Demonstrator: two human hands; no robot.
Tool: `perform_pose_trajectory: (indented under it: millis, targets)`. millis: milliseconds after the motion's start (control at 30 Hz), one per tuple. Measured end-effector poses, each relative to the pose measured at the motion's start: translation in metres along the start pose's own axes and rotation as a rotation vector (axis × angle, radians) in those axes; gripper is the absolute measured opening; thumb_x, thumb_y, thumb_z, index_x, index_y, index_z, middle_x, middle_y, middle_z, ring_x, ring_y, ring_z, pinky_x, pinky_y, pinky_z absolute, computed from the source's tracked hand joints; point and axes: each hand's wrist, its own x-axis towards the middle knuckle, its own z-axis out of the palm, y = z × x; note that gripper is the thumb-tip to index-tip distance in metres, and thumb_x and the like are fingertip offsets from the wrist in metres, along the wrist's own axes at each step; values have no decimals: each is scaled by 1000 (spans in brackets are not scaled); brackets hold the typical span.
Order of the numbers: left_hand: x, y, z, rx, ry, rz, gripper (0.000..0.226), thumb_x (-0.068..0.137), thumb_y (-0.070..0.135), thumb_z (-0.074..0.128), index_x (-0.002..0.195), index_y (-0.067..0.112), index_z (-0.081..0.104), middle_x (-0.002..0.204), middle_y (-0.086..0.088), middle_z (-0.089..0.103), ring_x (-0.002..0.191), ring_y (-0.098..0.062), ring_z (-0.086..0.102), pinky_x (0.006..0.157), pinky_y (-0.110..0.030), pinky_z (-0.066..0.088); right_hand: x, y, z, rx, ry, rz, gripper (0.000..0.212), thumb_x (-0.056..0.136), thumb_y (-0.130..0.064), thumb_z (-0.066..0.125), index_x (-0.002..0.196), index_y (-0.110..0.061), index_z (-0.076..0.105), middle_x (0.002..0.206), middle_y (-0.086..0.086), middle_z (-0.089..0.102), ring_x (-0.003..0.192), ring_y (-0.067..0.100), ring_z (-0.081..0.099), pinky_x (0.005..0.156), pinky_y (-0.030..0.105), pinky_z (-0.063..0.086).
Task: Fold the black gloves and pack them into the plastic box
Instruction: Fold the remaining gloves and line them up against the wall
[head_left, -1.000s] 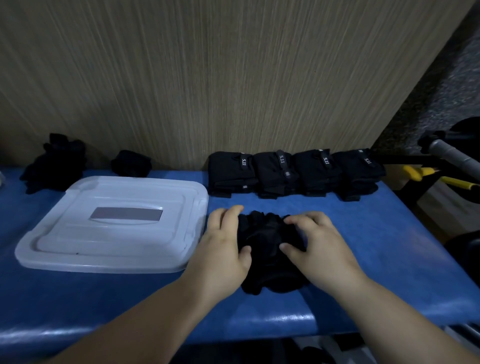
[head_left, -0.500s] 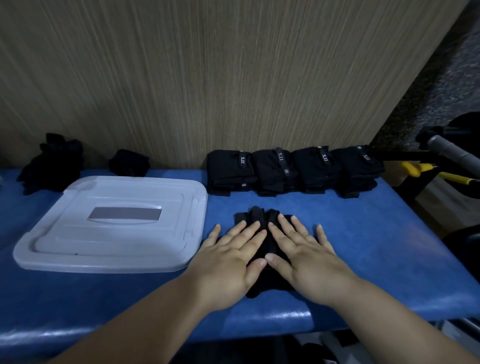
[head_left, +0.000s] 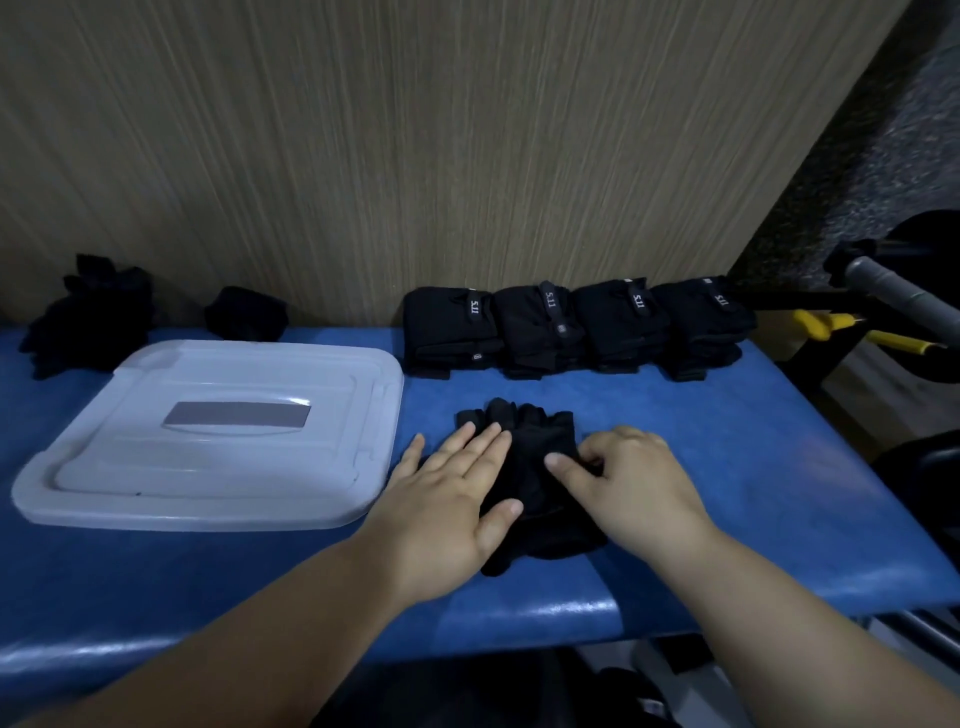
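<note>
A black glove (head_left: 524, 431) lies flat on the blue table (head_left: 727, 467), its short fingers pointing away from me. My left hand (head_left: 447, 499) presses flat on the glove's left half with straight fingers. My right hand (head_left: 628, 483) rests on the right half with curled fingers, pinching the fabric near its right edge. The plastic box (head_left: 208, 436) sits to the left, white, with its lid on. Several folded black gloves (head_left: 576, 325) stand in a row against the wall behind.
Loose black gloves lie in a pile (head_left: 88, 317) at the far left, with one more glove (head_left: 247, 314) behind the box. Off the table's right end stand a grey handle (head_left: 904, 291) and yellow-handled tools (head_left: 852, 327). The table's front edge runs close under my forearms.
Both hands first bunched the glove, then flattened it with spread fingers. Now my left hand stays flat while my right hand has shifted right and curled its fingers on the glove's edge.
</note>
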Motion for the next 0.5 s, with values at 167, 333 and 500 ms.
perform_pose_trajectory:
  millis: [167,333,500]
  targets:
    - [7,6,-4,-89,48,52,63,99,52,24,151,36,-8,155,26,-16,138,7,-26,117,-30,-15,4,6,-9,348,5,58,13,91,-36,59,84,-25,57,78,-4,66,78,14,63,69,34,53]
    - [22,37,-1,-109,5,94,58,101,50,23,153,35,1,158,21,-7,141,3,-18,118,-33,-13,8,39,-29,318,-21,121,20,93,-31,58,110,-22,51,82,0,66,78,14,62,64,31,51]
    - [57,79,5,-45,-49,141,58,100,52,25,153,35,8,160,17,2,147,-6,-10,119,-42,-10,12,82,-56,220,9,265,36,90,-34,65,120,-22,48,79,2,65,71,16,63,56,32,50]
